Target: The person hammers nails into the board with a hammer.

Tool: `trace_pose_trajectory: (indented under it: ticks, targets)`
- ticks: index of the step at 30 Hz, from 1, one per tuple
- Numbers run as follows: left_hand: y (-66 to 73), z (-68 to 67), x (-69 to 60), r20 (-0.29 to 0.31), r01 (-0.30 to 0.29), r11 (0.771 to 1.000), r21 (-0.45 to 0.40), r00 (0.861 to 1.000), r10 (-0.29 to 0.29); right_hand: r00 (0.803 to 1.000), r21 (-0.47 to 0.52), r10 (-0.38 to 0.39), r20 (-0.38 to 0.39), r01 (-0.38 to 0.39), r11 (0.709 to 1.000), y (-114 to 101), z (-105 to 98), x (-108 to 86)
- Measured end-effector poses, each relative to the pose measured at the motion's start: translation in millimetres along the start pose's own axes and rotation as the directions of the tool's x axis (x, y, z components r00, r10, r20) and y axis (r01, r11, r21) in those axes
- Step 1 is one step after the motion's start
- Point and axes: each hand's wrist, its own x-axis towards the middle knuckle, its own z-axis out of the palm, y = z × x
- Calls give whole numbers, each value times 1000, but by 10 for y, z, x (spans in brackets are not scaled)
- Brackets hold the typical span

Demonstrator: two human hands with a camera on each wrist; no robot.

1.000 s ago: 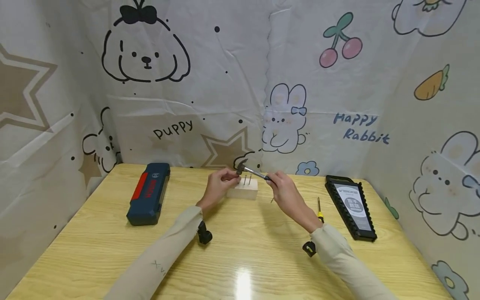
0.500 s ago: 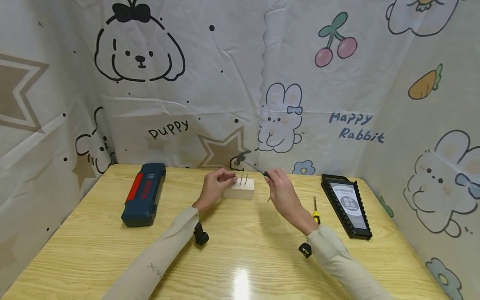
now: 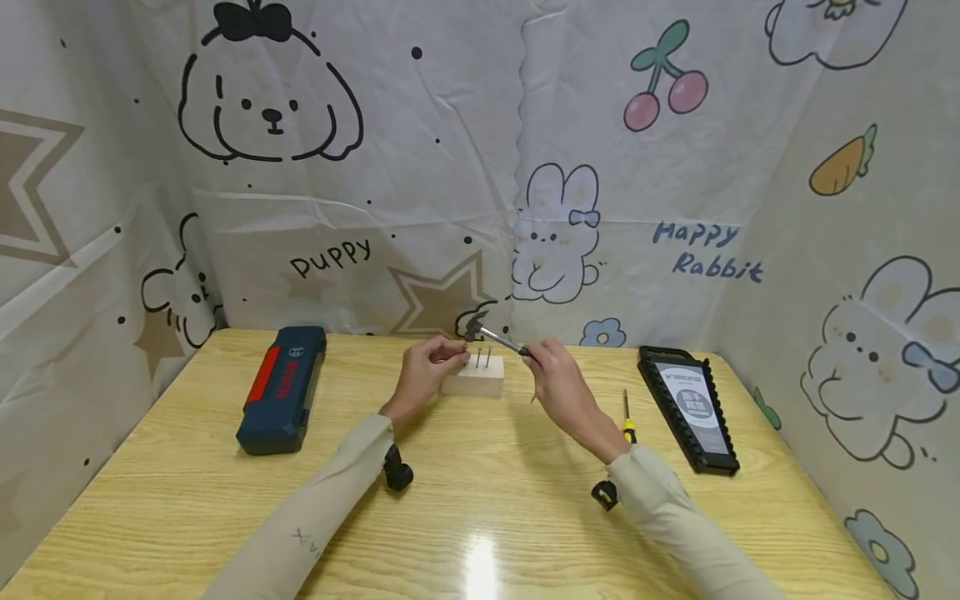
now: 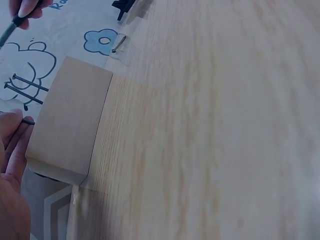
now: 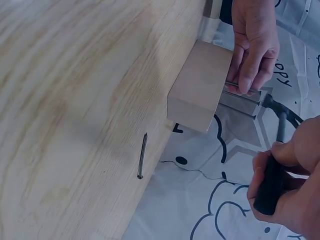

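A pale wooden block [image 3: 474, 384] lies at the back middle of the table, with two nails [image 4: 24, 93] standing upright in its top. Between thumb and fingers, my left hand [image 3: 424, 372] pinches a third nail [image 4: 28, 122] against the block's top, left of the other two. My right hand [image 3: 567, 396] grips the dark handle of a small claw hammer [image 3: 501, 339]. In the right wrist view the hammer head [image 5: 268, 101] is close to the pinched nail's head; whether they touch I cannot tell. One loose nail [image 5: 142, 156] lies on the table right of the block.
A blue and red Bosch case [image 3: 283, 389] lies on the left of the table [image 3: 420, 542]. On the right are a yellow-handled screwdriver [image 3: 627, 427] and a black rack with a printed label [image 3: 692, 408]. A printed cloth [image 3: 427, 192] hangs behind.
The hammer head rose off the pinched nail half a second ago and is lower again now. My left hand keeps its pinch on the nail. The head view has shifted slightly.
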Motion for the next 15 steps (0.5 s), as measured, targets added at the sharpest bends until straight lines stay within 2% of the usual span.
trace_pose_trajectory:
  ticks: [10, 15]
  targets:
    - [22, 9, -7, -20, 20, 1000, -2, 1000, -20, 999, 17, -9, 32, 9, 1000, -14, 33, -2]
    - [23, 30, -11, -19, 11, 1000, -12, 1000, -12, 999, 9, -3, 37, 3, 1000, -28, 32, 9]
